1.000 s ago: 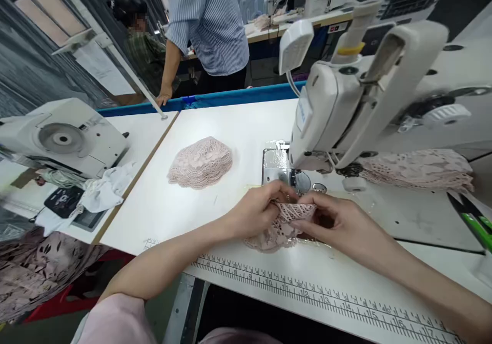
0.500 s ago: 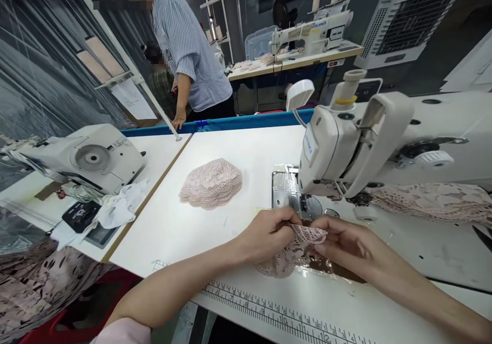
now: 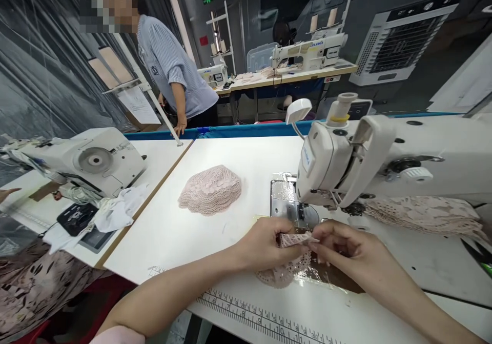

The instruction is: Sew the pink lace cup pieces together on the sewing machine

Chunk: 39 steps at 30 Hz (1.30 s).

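My left hand (image 3: 265,244) and my right hand (image 3: 346,249) both pinch a small piece of pink lace (image 3: 286,267) just in front of the sewing machine's needle plate (image 3: 286,205). The top edge of the lace is folded between my fingertips; the rest hangs down onto the white table (image 3: 238,154). The white sewing machine (image 3: 369,159) stands right behind my hands. A stack of the same pink lace pieces (image 3: 210,190) lies on the table to the left of the machine.
More pink lace (image 3: 426,213) lies under the machine arm at right. A printed ruler (image 3: 261,321) runs along the table's near edge. Another machine (image 3: 84,159) and white cloth (image 3: 119,210) sit on the left table. A person in a striped shirt (image 3: 172,72) stands beyond.
The view has tilted upward, showing more of the room. My hands stay at the lace and have folded its top edge into a narrower strip between the fingertips.
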Available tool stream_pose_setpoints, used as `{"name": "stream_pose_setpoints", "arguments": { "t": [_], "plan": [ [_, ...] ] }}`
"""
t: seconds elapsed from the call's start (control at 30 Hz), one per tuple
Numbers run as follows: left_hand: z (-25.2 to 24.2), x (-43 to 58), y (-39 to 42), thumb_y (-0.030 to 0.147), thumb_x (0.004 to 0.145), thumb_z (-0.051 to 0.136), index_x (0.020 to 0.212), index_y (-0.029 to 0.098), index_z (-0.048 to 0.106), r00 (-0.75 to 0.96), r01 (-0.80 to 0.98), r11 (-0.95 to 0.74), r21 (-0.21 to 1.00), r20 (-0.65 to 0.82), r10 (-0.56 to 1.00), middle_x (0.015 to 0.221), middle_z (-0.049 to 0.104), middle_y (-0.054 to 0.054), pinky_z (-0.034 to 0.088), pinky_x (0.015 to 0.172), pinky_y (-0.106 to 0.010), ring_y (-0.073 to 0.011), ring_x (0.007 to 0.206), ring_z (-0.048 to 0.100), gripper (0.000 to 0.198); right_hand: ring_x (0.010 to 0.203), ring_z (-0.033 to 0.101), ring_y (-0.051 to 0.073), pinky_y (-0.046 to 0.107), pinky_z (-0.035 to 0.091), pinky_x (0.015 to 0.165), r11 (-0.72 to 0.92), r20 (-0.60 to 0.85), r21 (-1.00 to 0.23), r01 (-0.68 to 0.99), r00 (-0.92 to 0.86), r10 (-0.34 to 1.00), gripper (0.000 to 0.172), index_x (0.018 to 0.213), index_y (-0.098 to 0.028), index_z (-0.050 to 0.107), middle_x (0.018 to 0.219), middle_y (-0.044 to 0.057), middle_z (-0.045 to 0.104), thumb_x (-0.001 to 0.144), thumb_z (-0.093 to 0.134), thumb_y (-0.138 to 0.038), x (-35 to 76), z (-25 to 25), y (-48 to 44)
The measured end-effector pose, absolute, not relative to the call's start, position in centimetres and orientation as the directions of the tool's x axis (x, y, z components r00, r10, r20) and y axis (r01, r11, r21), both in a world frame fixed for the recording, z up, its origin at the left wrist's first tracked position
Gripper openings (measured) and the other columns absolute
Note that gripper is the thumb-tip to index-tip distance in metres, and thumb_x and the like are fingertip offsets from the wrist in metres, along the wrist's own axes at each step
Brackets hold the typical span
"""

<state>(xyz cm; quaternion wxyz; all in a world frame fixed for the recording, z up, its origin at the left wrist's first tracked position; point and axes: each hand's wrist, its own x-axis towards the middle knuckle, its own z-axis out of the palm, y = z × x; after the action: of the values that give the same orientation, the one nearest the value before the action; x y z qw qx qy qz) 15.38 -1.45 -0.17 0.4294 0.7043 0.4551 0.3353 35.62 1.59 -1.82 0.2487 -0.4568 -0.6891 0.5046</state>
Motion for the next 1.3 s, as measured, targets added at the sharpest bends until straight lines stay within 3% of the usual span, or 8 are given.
{"name": "stream_pose_setpoints", "arguments": {
  "t": [0.13, 0.3, 0.5, 0.67, 0.77, 1.07, 1.17, 1.3],
  "plan": [
    [-0.2, 15.6, -1.4, 0.023, 0.080, 0.064, 0.060, 0.017, 0.049, 0.345, 0.355, -0.278, 0.893, 0.151, 0.926, 0.065, 0.051, 0.002, 0.037, 0.058, -0.023, -0.0104, 0.061, 0.049, 0.026, 0.053, 0.058, 0.017, 0.031, 0.047, 0.054, 0.014, -0.139, -0.948, 0.317, -0.453, 0.881, 0.027, 0.077, -0.023, 0.066, 0.053, -0.001, 0.061, 0.077, 0.065, -0.049, 35.4, -1.3, 1.6],
    [-0.3, 15.9, -1.3, 0.010, 0.072, 0.059, 0.057, 0.017, 0.043, 0.307, 0.436, -0.264, 0.860, 0.133, 0.942, 0.060, 0.048, 0.005, 0.035, 0.056, -0.022, -0.0096, 0.058, 0.047, 0.023, 0.058, 0.067, 0.017, 0.032, 0.056, 0.062, -0.150, -0.202, -0.978, 0.143, -0.503, 0.840, 0.027, 0.077, -0.020, 0.063, 0.058, 0.000, 0.069, 0.071, 0.071, -0.045, 35.2, -0.9, 1.8],
    [-0.2, 16.2, -1.2, 0.031, 0.084, 0.062, 0.065, 0.019, 0.047, 0.327, 0.494, -0.305, 0.815, 0.151, 0.933, 0.059, 0.050, 0.005, 0.034, 0.051, -0.021, -0.0097, 0.054, 0.045, 0.027, 0.067, 0.071, 0.017, 0.035, 0.060, 0.072, -0.216, -0.214, -0.975, 0.053, -0.491, 0.845, 0.029, 0.079, -0.019, 0.062, 0.064, 0.000, 0.071, 0.070, 0.074, -0.044, 35.4, -0.8, 1.9],
    [-0.1, 16.3, -1.1, 0.029, 0.086, 0.065, 0.087, 0.020, 0.056, 0.311, 0.480, -0.275, 0.833, 0.131, 0.941, 0.080, 0.068, 0.002, 0.048, 0.063, -0.023, -0.0127, 0.071, 0.064, 0.013, 0.069, 0.071, 0.016, 0.034, 0.059, 0.077, -0.179, -0.163, -0.984, 0.011, -0.474, 0.865, 0.030, 0.078, -0.019, 0.062, 0.066, -0.001, 0.071, 0.068, 0.077, -0.043, 35.4, -0.8, 1.9],
    [-0.3, 16.2, -1.1, 0.024, 0.086, 0.063, 0.091, 0.021, 0.059, 0.294, 0.517, -0.287, 0.806, 0.147, 0.944, 0.084, 0.071, 0.002, 0.050, 0.064, -0.022, -0.0132, 0.074, 0.067, 0.007, 0.068, 0.071, 0.016, 0.032, 0.058, 0.074, -0.148, -0.139, -0.989, 0.016, -0.452, 0.881, 0.023, 0.078, -0.019, 0.062, 0.065, -0.001, 0.071, 0.071, 0.075, -0.037, 35.4, -1.2, 1.9],
    [-0.8, 16.3, -1.6, 0.025, 0.091, 0.059, 0.093, 0.021, 0.064, 0.263, 0.600, -0.444, 0.665, 0.360, 0.895, 0.077, 0.073, 0.003, 0.046, 0.050, -0.017, -0.0076, 0.054, 0.060, 0.007, 0.070, 0.069, 0.016, 0.030, 0.057, 0.068, 0.090, 0.028, -0.990, 0.113, -0.457, 0.889, 0.010, 0.082, -0.020, 0.061, 0.072, 0.000, 0.070, 0.080, 0.065, -0.029, 35.5, -1.5, 1.5],
    [-1.1, 16.3, -1.6, 0.025, 0.092, 0.057, 0.090, 0.020, 0.063, 0.290, 0.616, -0.517, 0.595, 0.439, 0.851, 0.064, 0.068, 0.005, 0.042, 0.046, -0.016, -0.0059, 0.046, 0.055, 0.009, 0.066, 0.067, 0.015, 0.027, 0.056, 0.062, 0.185, 0.105, -0.972, 0.145, -0.439, 0.892, 0.008, 0.082, -0.020, 0.063, 0.072, 0.000, 0.067, 0.081, 0.065, -0.027, 35.4, -1.2, 1.2],
    [-1.4, 16.2, -1.5, 0.023, 0.092, 0.058, 0.089, 0.019, 0.063, 0.317, 0.642, -0.589, 0.491, 0.529, 0.787, 0.057, 0.064, 0.006, 0.040, 0.045, -0.015, -0.0054, 0.044, 0.054, 0.007, 0.063, 0.068, 0.014, 0.027, 0.058, 0.060, 0.188, 0.145, -0.980, 0.068, -0.407, 0.902, 0.005, 0.084, -0.020, 0.065, 0.072, -0.001, 0.067, 0.083, 0.064, -0.026, 35.4, -1.3, 0.8]
  ]
}}
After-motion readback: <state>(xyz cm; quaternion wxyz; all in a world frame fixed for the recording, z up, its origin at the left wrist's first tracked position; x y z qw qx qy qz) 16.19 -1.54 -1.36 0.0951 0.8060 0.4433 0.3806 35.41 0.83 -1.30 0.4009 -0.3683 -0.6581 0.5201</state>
